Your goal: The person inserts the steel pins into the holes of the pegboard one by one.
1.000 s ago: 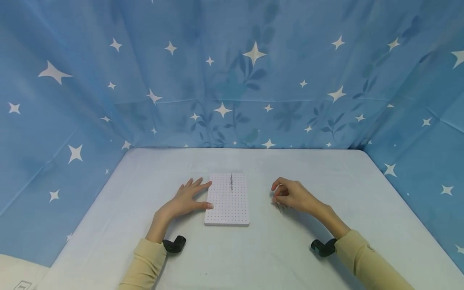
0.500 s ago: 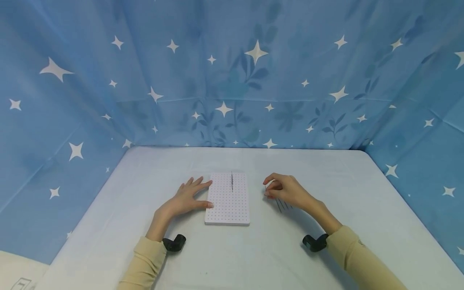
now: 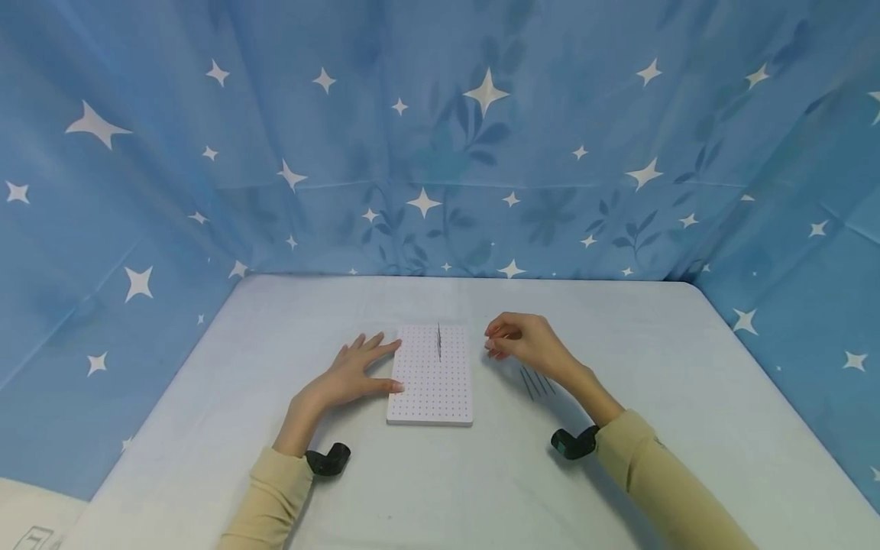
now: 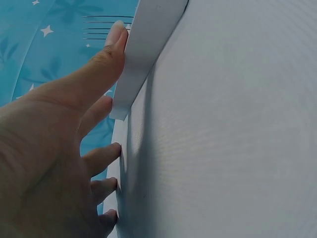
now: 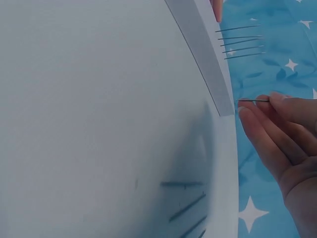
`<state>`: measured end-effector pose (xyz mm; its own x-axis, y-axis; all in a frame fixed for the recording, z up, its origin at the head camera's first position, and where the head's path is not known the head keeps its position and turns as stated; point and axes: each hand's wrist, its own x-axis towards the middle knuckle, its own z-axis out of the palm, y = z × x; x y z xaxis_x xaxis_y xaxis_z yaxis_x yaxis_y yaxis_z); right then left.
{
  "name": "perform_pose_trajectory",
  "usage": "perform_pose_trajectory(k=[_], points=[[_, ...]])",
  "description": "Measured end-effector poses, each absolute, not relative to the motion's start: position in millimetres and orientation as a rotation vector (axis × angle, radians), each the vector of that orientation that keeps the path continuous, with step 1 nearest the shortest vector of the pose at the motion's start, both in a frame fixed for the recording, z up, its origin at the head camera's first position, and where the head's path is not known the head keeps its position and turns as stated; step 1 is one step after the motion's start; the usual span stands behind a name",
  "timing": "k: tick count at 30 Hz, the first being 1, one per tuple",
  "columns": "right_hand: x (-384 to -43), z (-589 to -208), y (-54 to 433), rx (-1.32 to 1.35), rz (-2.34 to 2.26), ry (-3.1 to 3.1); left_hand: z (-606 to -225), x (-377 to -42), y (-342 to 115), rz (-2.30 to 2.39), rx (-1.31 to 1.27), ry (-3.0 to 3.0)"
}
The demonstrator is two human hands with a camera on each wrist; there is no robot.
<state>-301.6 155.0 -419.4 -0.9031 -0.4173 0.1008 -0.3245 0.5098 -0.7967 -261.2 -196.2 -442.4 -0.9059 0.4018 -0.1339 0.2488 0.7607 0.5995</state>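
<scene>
A white board (image 3: 433, 401) dotted with rows of small holes lies on the table. Several thin metal pins (image 3: 439, 345) stand upright in a line in its far half; the right wrist view shows these standing pins (image 5: 242, 44) side by side. My left hand (image 3: 347, 380) rests at the board's left side, fingers spread, with thumb and index fingertip on its edge. To the right of the board, my right hand (image 3: 532, 344) pinches one thin metal pin (image 5: 255, 100) between thumb and fingertips, above the table.
Several loose pins (image 3: 538, 383) lie on the white table (image 3: 440, 489) to the right of the board, below the right hand. Behind the table hangs a blue curtain (image 3: 344, 137) with white stars. Black wrist cameras (image 3: 576, 443) sit on both wrists.
My right hand has lifted away from the loose pins and moved left and farther back toward the board, carrying a pin. The left hand stays at the board's edge.
</scene>
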Motion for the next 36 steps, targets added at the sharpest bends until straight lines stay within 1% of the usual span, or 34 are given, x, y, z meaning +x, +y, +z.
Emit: perform_pose_trajectory(k=[11, 22, 36], points=[[-318, -420, 127, -0.548, -1.53, 2.565, -441, -264, -197, 0.862, 0.497, 2.702], [-331, -421, 109, -0.575, -1.544, 2.57, -438, -266, -197, 0.867, 0.518, 2.706], [-335, -431, 94, -0.615, -1.577, 2.549, -441, -261, -195, 0.868, 0.493, 2.703]])
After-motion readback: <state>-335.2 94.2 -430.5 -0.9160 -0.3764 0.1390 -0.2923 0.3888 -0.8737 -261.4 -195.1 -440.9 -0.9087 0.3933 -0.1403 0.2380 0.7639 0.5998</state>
